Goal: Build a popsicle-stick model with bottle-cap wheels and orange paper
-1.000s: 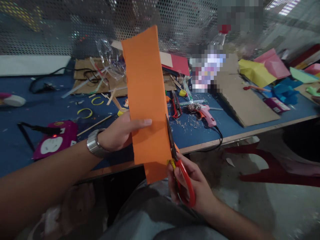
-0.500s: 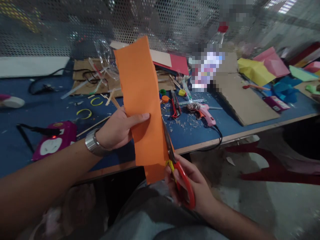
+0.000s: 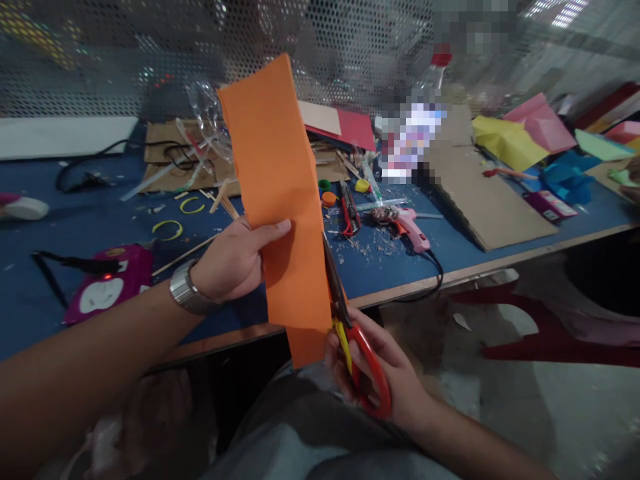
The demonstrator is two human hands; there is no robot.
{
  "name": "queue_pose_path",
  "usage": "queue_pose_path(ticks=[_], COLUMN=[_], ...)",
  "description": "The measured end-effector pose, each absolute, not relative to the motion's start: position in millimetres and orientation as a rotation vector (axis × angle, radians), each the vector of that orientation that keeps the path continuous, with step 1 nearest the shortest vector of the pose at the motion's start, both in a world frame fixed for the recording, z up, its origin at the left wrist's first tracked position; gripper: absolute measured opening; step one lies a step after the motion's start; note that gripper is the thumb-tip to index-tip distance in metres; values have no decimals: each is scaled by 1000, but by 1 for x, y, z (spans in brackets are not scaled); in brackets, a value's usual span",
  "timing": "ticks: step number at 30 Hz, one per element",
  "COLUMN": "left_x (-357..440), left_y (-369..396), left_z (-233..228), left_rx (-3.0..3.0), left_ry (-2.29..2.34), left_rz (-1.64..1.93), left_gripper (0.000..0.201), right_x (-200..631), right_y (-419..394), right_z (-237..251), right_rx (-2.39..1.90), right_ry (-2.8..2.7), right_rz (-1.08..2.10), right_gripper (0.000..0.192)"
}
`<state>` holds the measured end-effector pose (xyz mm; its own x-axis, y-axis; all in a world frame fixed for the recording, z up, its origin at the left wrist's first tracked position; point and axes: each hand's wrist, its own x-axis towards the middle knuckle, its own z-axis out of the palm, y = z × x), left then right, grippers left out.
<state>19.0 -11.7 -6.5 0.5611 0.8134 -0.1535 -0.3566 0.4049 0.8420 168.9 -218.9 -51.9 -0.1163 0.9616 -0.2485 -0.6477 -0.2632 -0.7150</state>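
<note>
My left hand (image 3: 240, 257) grips a long orange paper sheet (image 3: 275, 160) by its left edge, thumb lying across the front and the other fingers hidden behind. The sheet is held up over the table's front edge, its lower end above my lap. In my right hand (image 3: 383, 367) is a pair of scissors (image 3: 367, 367) with red and yellow handles, fingers wrapped through the loops. The blades point up along the sheet's right edge, partly hidden by the paper. Part of the orange paper hangs lower, behind the front layer.
On the blue table (image 3: 30, 267) lie a pink glue gun (image 3: 414, 230), a red box cutter (image 3: 350, 213) and bottle caps (image 3: 329, 199). A purple power socket (image 3: 130, 263) stands at left, cardboard (image 3: 490, 200) at right. A red chair (image 3: 505, 300) stands below the table at right.
The orange sheet has tilted and shifted slightly left and up, with my left thumb moving along with it. The scissors stay at its right edge, almost in place.
</note>
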Motion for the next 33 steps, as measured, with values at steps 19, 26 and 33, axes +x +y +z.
queue_pose_path(ticks=[19,26,33], left_x=[15,13,9], left_y=[-12,-14,-12], left_z=[-9,-5,5], left_rx=[823,858,915], left_ry=[568,571,481], left_rz=[636,597,679], left_gripper=[27,33,56], right_x=[172,176,183], right_y=[-212,-206,-209], right_z=[-48,-44,-48], right_rx=[-899,-900,-929], right_ry=[-523,-587,-586], right_rz=[1516,1539,1478], right_gripper=[59,49,43])
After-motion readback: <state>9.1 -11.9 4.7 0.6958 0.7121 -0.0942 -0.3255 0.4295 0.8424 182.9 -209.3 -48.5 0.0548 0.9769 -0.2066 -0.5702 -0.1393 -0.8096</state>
